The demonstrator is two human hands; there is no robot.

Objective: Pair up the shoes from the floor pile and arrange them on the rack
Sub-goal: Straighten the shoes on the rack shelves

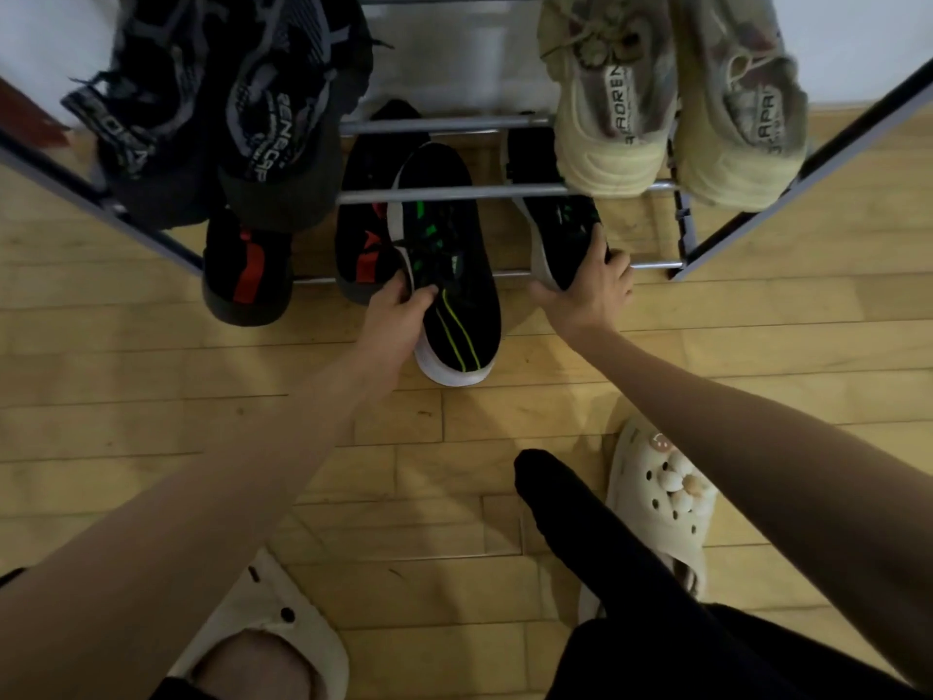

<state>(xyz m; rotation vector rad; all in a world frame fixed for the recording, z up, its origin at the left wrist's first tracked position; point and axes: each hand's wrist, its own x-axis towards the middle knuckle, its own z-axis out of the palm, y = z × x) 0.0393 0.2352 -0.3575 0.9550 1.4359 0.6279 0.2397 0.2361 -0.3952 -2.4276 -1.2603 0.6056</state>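
A metal shoe rack [454, 193] stands ahead of me on the wooden floor. My left hand [399, 300] grips the collar of a black sneaker with green stripes and a white sole [454, 295], whose toe end lies across the lowest rail. My right hand [593, 290] holds the heel of the matching black and green sneaker [560, 229] on the lowest tier. To the left on that tier sit two black sneakers with red marks, one [247, 275] at the left and one [361, 234] beside my left hand.
On the upper tier rest a black and grey knit pair [237, 108] at left and a pale yellow pair [671, 93] at right. I wear cream clogs [661, 502]; my legs are at the bottom. Bare wood floor [126, 376] spreads to the left.
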